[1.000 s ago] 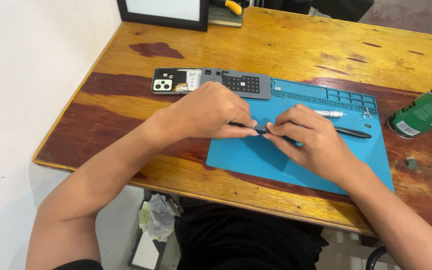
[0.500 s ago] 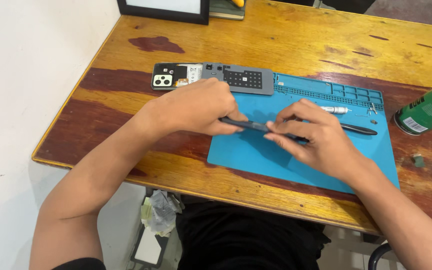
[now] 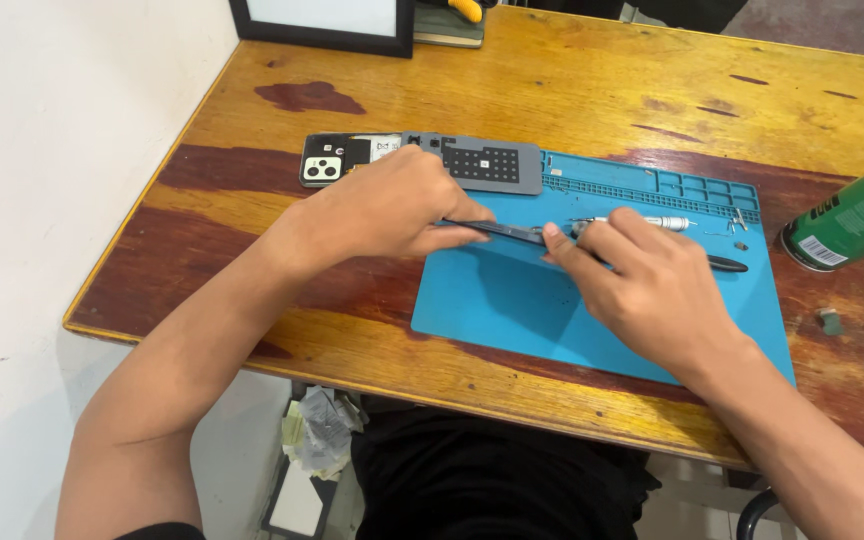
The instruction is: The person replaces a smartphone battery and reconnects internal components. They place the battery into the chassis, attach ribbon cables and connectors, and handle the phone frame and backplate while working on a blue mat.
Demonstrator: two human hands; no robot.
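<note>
At frame centre, the left hand (image 3: 407, 205) and right hand (image 3: 642, 290) both pinch closed on black tweezers (image 3: 512, 233) over the blue mat (image 3: 512, 300); steady wrists on the counter (image 3: 572, 90), squeeze lightly.

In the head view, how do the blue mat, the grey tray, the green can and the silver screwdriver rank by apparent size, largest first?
1. Blue mat, clearly largest.
2. Grey tray.
3. Green can, cut by the frame edge, so its rank is unsure.
4. Silver screwdriver, thinnest, partly hidden by the right hand.
</note>
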